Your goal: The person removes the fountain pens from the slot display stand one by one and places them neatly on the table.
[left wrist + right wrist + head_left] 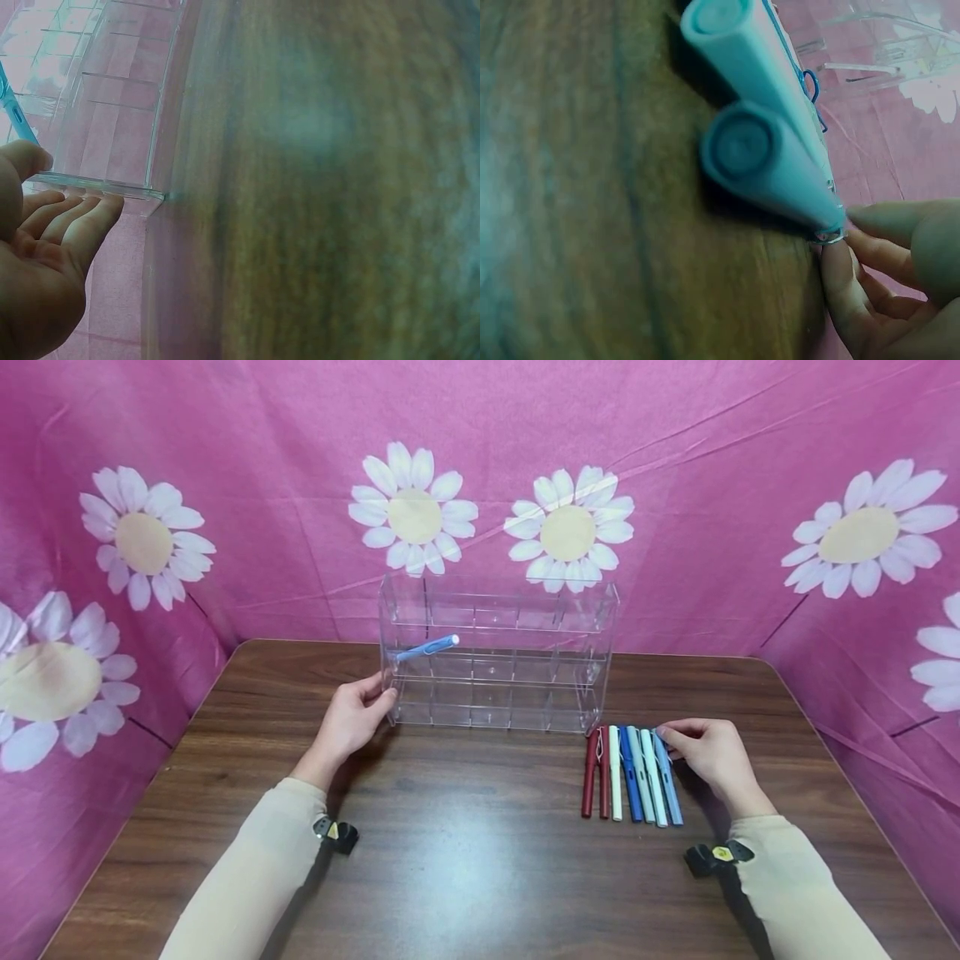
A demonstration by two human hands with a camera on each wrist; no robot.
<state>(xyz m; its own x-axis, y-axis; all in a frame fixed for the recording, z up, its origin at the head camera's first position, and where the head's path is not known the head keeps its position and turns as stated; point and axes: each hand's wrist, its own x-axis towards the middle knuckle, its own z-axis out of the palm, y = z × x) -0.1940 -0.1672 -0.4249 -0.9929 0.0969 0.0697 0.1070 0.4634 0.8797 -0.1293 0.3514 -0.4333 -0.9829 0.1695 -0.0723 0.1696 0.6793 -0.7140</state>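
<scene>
A clear plastic pen rack with several small compartments stands upright at the back of the table. My left hand grips its left side panel, thumb on the inner face and fingers on the outer face. One light blue pen leans in the rack's left part, its white-tipped end upward. Right of the rack lies a row of several capped pens, among them a dark red pen and a dark blue pen. My right hand pinches the top end of the rightmost blue pen, which lies on the table.
The brown wooden table carries the rack and the pens. A pink cloth with white daisies hangs close behind the rack and along both sides.
</scene>
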